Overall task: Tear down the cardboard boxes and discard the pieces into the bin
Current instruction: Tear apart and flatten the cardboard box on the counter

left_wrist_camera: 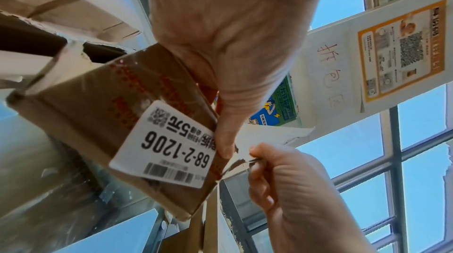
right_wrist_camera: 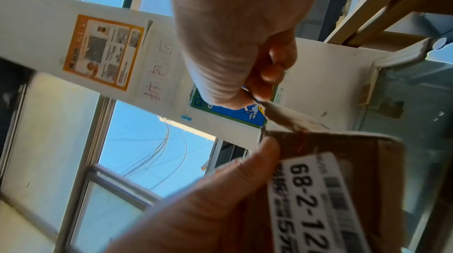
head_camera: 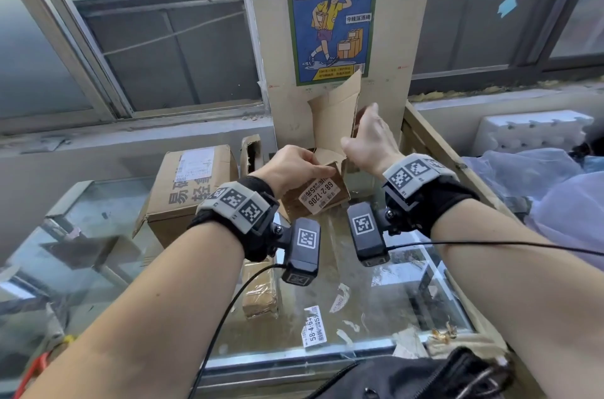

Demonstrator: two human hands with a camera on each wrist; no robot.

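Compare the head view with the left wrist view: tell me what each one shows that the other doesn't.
Only the head view shows the larger taped box lying on the glass countertop, loose label scraps on that glass, and both wrist cameras.

Only the left wrist view shows the orange QR notice on the pillar, and the right hand pinching the flap's torn edge close up.

Both show the small box with its 68-2-1206 label, gripped by the left hand, and the blue-green poster.

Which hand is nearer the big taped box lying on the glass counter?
Left. The left hand grips the small labelled box just right of the big taped box. The right hand pinches the small box's torn flap, further right.
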